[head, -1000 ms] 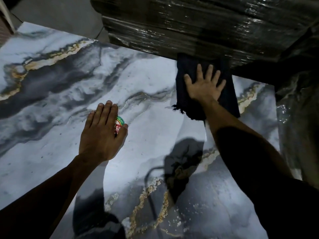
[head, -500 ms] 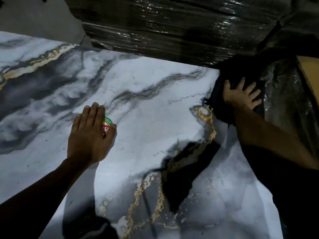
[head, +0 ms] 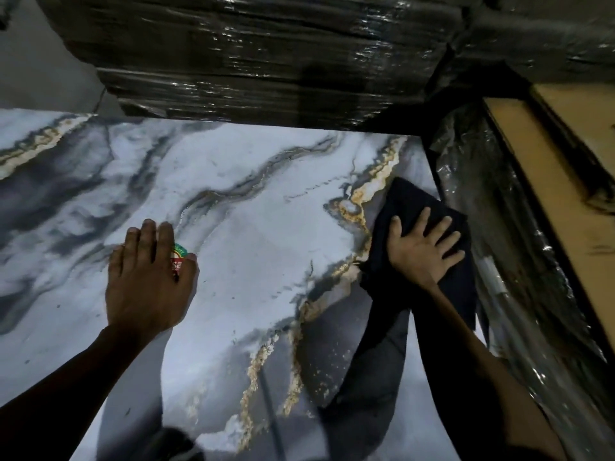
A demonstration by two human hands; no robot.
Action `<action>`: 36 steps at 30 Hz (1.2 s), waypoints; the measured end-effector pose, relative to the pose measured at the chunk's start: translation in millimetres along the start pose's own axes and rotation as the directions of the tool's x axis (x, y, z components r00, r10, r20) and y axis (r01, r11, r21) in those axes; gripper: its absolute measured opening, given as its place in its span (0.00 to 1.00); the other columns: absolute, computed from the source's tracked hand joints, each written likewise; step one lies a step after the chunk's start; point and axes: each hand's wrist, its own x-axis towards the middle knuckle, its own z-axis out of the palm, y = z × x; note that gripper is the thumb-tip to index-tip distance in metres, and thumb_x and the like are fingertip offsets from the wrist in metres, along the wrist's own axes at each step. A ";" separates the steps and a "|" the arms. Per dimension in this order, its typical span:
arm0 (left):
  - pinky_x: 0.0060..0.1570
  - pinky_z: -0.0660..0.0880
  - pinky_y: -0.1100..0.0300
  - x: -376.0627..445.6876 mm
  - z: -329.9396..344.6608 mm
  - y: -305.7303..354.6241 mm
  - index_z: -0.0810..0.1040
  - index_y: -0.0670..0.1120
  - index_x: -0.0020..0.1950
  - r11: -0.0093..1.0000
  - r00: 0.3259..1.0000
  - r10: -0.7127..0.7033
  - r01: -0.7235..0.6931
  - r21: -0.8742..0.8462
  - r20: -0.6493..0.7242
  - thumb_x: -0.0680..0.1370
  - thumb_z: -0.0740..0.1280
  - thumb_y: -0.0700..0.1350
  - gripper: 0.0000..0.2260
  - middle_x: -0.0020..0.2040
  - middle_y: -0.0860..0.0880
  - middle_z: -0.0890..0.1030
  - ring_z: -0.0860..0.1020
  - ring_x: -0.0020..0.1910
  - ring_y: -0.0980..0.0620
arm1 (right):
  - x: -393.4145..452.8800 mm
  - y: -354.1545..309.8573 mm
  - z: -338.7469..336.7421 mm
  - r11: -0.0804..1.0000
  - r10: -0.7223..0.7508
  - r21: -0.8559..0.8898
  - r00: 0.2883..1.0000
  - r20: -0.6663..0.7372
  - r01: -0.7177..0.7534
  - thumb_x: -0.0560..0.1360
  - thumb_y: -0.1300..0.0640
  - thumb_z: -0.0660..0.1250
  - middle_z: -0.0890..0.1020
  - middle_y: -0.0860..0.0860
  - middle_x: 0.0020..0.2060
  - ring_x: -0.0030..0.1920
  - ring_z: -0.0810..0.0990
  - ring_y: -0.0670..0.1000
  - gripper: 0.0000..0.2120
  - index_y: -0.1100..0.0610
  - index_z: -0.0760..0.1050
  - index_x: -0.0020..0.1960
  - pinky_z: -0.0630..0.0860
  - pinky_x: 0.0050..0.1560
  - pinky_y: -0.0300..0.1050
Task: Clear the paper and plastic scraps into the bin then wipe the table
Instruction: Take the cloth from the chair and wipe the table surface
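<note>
The marble-patterned table top [head: 259,234] is white and grey with gold veins. My right hand [head: 421,249] lies flat, fingers spread, pressing a dark cloth [head: 409,207] onto the table near its right edge. My left hand [head: 149,277] rests palm down on the table at left centre, fingers together. It partly covers a round red and green sticker [head: 178,259]. No bin and no scraps are in view.
A tall stack wrapped in dark plastic film [head: 266,54] stands along the table's far edge. To the right lie crinkled clear plastic [head: 519,261] and a brown cardboard panel [head: 545,168]. Bare floor [head: 43,74] shows at the far left.
My right hand has slid the cloth from the far edge rightward, then pulled it back toward me along the right edge. My left hand has stayed on the sticker.
</note>
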 end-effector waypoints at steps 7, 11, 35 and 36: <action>0.67 0.63 0.40 41.0 0.0 39.8 0.68 0.39 0.69 0.987 0.986 0.160 -0.160 0.007 -0.034 0.78 0.55 0.52 0.24 0.69 0.35 0.69 0.66 0.69 0.33 | 78.7 -58.4 -7.3 0.998 -0.069 0.011 0.997 0.016 0.069 0.76 0.31 0.43 0.44 0.56 0.79 0.78 0.43 0.64 0.36 0.46 0.43 0.79 0.40 0.73 0.67; 0.73 0.56 0.43 53.7 12.5 51.3 0.64 0.45 0.77 0.957 0.957 0.290 -0.290 -0.002 0.022 0.79 0.52 0.58 0.29 0.78 0.41 0.62 0.60 0.77 0.39 | 120.4 -87.6 -12.4 0.988 -0.155 0.001 0.988 0.012 0.155 0.76 0.31 0.43 0.44 0.56 0.79 0.78 0.42 0.63 0.36 0.46 0.44 0.79 0.41 0.74 0.66; 0.74 0.55 0.45 56.9 10.7 47.9 0.64 0.45 0.76 0.967 0.965 0.254 -0.254 -0.003 0.069 0.79 0.51 0.58 0.29 0.78 0.42 0.61 0.59 0.77 0.42 | 110.2 -95.0 -12.8 0.960 -0.277 0.055 0.960 0.047 0.274 0.77 0.32 0.46 0.46 0.56 0.79 0.78 0.42 0.64 0.35 0.46 0.47 0.79 0.38 0.72 0.71; 0.74 0.55 0.45 57.9 10.5 47.2 0.63 0.45 0.76 0.968 0.966 0.252 -0.252 -0.008 0.066 0.78 0.51 0.58 0.29 0.78 0.42 0.61 0.59 0.77 0.42 | 114.0 -98.2 -13.6 0.963 -0.266 0.060 0.963 0.047 0.263 0.77 0.32 0.46 0.46 0.56 0.79 0.78 0.42 0.64 0.34 0.45 0.47 0.79 0.38 0.72 0.70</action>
